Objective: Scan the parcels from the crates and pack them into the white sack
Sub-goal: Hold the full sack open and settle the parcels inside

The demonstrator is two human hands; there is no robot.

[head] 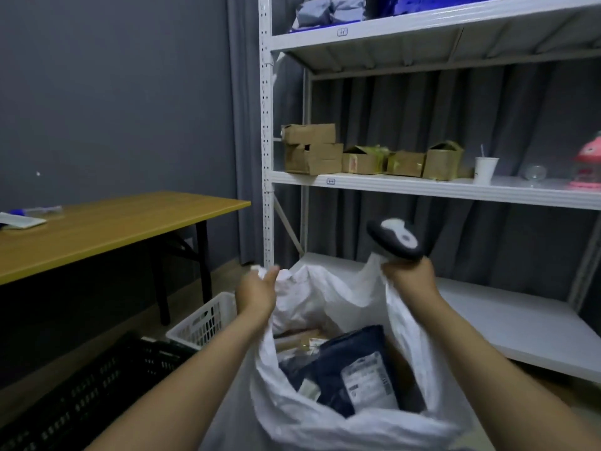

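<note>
At far left, a wooden worktop (113, 222) stands; lower in view and nearer are a black crate (97, 395) and, just beside it, a white crate (205, 320). The left hand (257, 294) grips the left rim of the white sack (325, 424), whose mouth gapes. Inside lie brown parcels (296, 340) and a dark blue parcel (341, 362) with a white label. The right hand (409, 278) grips a scanner (396, 239), with the sack's right rim bunched against it. Behind, a white shelf rack (422, 190) carries cardboard boxes (312, 151) and a paper cup (484, 169).
</note>
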